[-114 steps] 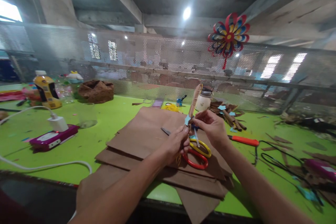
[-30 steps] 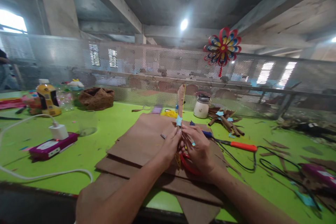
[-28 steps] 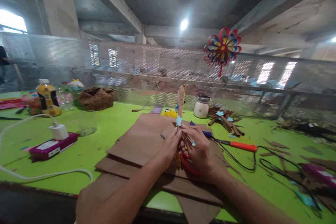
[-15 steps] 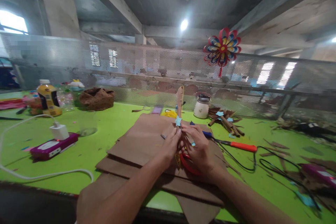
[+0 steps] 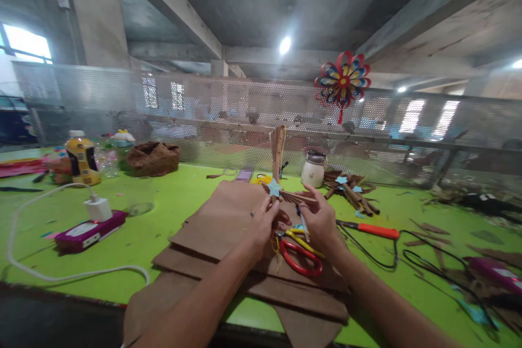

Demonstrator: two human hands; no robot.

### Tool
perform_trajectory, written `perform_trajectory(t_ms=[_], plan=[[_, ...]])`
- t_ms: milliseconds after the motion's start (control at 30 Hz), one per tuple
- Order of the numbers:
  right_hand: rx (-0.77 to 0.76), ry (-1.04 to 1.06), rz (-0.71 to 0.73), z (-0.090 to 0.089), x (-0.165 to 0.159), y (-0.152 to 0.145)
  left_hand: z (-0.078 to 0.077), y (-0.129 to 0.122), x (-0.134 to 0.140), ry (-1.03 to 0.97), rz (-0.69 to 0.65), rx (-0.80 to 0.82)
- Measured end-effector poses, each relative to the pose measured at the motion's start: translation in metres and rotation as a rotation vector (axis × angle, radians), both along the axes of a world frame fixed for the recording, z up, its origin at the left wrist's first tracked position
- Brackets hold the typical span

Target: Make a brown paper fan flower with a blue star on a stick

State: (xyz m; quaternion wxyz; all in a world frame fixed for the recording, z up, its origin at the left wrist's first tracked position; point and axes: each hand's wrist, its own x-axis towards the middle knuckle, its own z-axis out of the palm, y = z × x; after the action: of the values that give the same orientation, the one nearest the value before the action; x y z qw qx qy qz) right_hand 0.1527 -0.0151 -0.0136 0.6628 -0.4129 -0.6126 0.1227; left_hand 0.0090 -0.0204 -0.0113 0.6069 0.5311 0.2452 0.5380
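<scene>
My left hand (image 5: 264, 224) is closed around the lower end of a pleated brown paper piece (image 5: 278, 147), which stands upright with a yellow thread along its edge. A light blue paper star (image 5: 274, 187) sits at the centre of this piece, just above my left fingers. To the right of the star, a pleated section fans out sideways, and my right hand (image 5: 320, 217) pinches its outer end. Below my hands, scissors (image 5: 302, 261) with red and yellow handles lie on stacked brown paper sheets (image 5: 220, 217). The fingertips of my left hand are partly hidden.
A tool with an orange handle (image 5: 377, 229) and black cord lies to the right, before a white jar (image 5: 313, 168) and rolled brown paper pieces (image 5: 353, 193). At left are a purple power strip (image 5: 89, 232), a clear cup (image 5: 141, 198) and a yellow bottle (image 5: 82, 160).
My right hand has moved right and up, away from my left, drawing a pleated section out sideways. The upright pleats look wider, and more of the scissors shows.
</scene>
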Motion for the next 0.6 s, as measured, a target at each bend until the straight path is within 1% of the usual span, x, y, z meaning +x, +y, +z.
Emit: perform_trajectory(t_ms=[67, 133, 267, 300, 367, 433, 467, 533, 600], plan=[[-0.131, 0.120, 0.058, -0.001, 0.007, 0.007, 0.004, -0.002, -0.001, 0.016, 0.031, -0.036], [-0.225, 0.171, 0.118, -0.002, 0.010, 0.011, 0.007, -0.003, -0.002, 0.018, 0.061, -0.070], [-0.397, 0.120, 0.286, -0.004, 0.006, 0.007, 0.005, -0.001, -0.006, -0.014, 0.121, -0.088], [-0.417, 0.083, 0.324, -0.003, 0.004, 0.004, 0.005, 0.000, -0.007, -0.016, 0.137, -0.093], [-0.405, -0.017, 0.385, 0.000, -0.001, -0.004, 0.004, 0.001, -0.008, -0.016, 0.148, -0.116], [-0.377, -0.099, 0.429, 0.004, -0.007, -0.010, 0.004, 0.001, -0.008, -0.026, 0.135, -0.145], [-0.379, -0.107, 0.441, 0.005, -0.009, -0.012, 0.004, 0.001, -0.008, -0.037, 0.122, -0.154], [-0.410, -0.050, 0.456, 0.007, -0.012, -0.014, 0.004, 0.001, -0.007, -0.069, 0.090, -0.154], [-0.447, 0.088, 0.458, 0.007, -0.013, -0.012, 0.004, 0.000, -0.005, -0.108, 0.058, -0.147]])
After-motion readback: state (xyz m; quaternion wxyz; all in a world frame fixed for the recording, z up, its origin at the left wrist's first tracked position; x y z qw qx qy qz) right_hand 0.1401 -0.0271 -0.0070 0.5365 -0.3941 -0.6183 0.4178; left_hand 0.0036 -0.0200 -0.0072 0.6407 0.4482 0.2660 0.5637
